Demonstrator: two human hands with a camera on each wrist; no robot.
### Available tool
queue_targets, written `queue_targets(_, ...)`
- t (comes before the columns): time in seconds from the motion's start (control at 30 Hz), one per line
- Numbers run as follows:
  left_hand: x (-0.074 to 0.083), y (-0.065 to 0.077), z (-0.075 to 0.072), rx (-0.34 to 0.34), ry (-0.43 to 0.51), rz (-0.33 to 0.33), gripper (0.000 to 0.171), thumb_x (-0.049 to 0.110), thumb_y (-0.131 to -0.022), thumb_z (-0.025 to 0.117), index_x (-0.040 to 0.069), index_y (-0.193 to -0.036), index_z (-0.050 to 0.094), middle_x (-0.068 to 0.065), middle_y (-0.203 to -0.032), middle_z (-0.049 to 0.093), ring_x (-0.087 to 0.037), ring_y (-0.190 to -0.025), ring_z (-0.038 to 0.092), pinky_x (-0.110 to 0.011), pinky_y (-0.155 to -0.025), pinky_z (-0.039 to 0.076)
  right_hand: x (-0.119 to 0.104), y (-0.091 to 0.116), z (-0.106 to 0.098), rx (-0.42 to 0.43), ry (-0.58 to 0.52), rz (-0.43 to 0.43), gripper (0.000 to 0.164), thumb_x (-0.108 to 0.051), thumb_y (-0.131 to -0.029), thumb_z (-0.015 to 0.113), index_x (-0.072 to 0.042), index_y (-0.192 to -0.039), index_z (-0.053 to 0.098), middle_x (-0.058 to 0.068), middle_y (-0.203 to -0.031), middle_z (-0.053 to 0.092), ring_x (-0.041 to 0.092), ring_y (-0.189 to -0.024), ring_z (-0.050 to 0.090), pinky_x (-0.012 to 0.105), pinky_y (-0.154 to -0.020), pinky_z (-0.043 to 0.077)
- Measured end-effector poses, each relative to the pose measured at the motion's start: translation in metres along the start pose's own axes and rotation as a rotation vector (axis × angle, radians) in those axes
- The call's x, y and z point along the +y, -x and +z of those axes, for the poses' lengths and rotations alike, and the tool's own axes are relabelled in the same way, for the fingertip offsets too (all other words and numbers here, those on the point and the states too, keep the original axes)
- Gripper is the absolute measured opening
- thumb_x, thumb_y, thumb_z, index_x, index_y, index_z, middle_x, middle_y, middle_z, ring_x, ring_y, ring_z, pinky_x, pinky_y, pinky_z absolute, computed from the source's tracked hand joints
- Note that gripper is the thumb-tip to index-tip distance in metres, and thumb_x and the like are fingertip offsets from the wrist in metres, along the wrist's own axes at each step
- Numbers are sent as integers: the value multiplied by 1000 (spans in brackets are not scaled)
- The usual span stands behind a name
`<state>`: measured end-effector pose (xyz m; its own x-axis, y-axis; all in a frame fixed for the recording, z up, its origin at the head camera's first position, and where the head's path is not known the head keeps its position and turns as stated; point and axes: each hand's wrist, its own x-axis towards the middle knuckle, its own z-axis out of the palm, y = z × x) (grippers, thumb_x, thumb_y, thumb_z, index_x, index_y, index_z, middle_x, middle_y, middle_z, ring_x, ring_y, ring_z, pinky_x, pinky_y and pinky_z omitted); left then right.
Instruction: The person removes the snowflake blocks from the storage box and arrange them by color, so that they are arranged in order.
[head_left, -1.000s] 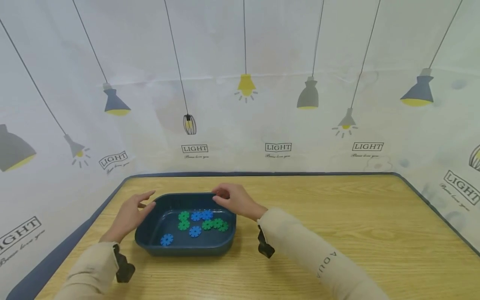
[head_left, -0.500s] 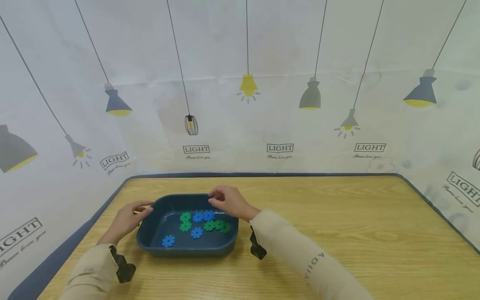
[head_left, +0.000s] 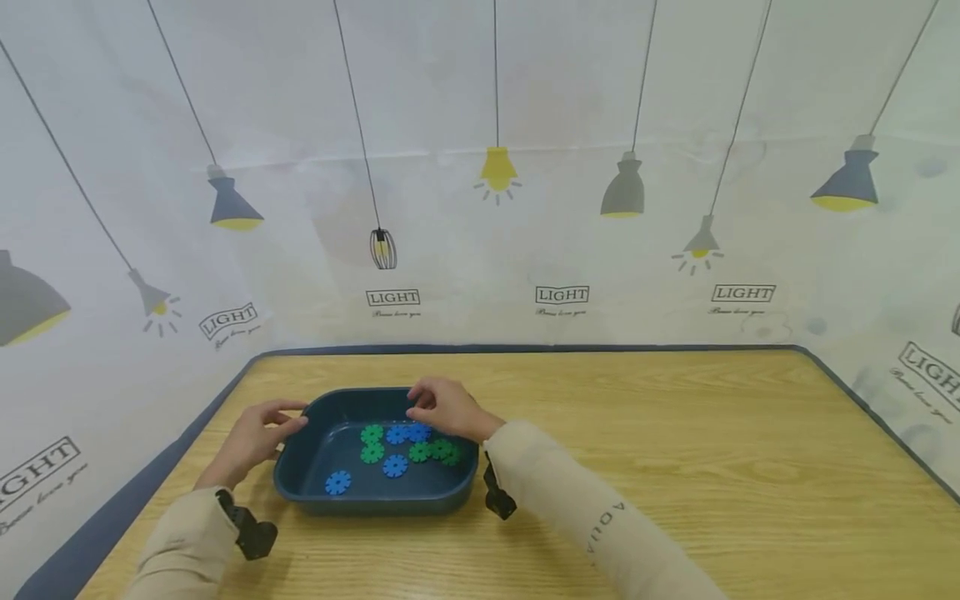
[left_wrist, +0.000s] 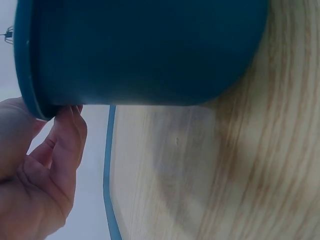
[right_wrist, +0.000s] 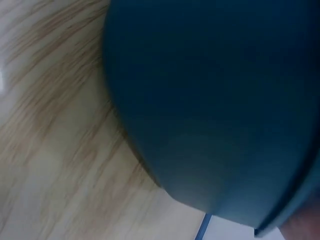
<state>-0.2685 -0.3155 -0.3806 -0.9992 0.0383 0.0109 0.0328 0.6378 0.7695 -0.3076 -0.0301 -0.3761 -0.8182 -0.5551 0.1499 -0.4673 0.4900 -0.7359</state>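
Observation:
A dark teal tub (head_left: 375,506) stands on the table. Inside it lie several flat, notched snowflake-shaped discs, some blue (head_left: 395,466) and some green (head_left: 372,452). My left hand (head_left: 255,433) grips the tub's left rim; the left wrist view shows the fingers (left_wrist: 70,132) under the lip. Above the tub's far right part is my right hand (head_left: 450,408), its fingers bent and pointing left close over the blue discs. I cannot tell whether it pinches anything. The right wrist view is mostly filled by the tub's outer wall (right_wrist: 210,110).
The wooden table (head_left: 637,467) stretches to the right of the tub. Behind it rises a white backdrop (head_left: 450,317) printed with lamps, meeting the table along a dark blue edge. A small black camera (head_left: 257,540) sits on the left wrist.
My left hand has settled down onto the tub's left rim. My right hand has shifted left and slightly down from the far right rim, over the tub. The discs keep their arrangement.

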Motion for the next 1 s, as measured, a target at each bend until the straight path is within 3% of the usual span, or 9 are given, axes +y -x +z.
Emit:
queue_targets(0.27, 1, 0, 0, -4, 32, -17, 41, 18, -87, 57, -5, -120, 49, -20, -98, 53, -17, -74, 56, -32, -59, 50, 2, -7, 8, -54, 36, 82, 29, -13, -84, 61, 1, -109, 57, 9, -94, 62, 19, -86, 57, 28, -71, 46)
queue_targets(0.6, 3, -2, -1, 3, 34, -23, 40, 17, -88, 56, -4, -121, 49, -23, -102, 54, -19, -77, 56, -34, -60, 51, 3, -12, 14, -120, -17, 207, 38, -16, -82, 64, 0, -116, 55, 11, -108, 59, 21, -99, 55, 32, -79, 45)
queue_targets(1.0, 1, -2, -1, -7, 46, -41, 40, 18, -88, 56, -3, -121, 49, -23, -101, 54, -19, -79, 56, -35, -61, 51, 6, -17, 22, -199, 52, 223, 39, -7, -78, 67, -1, -115, 57, 9, -110, 59, 20, -101, 54, 29, -82, 44)
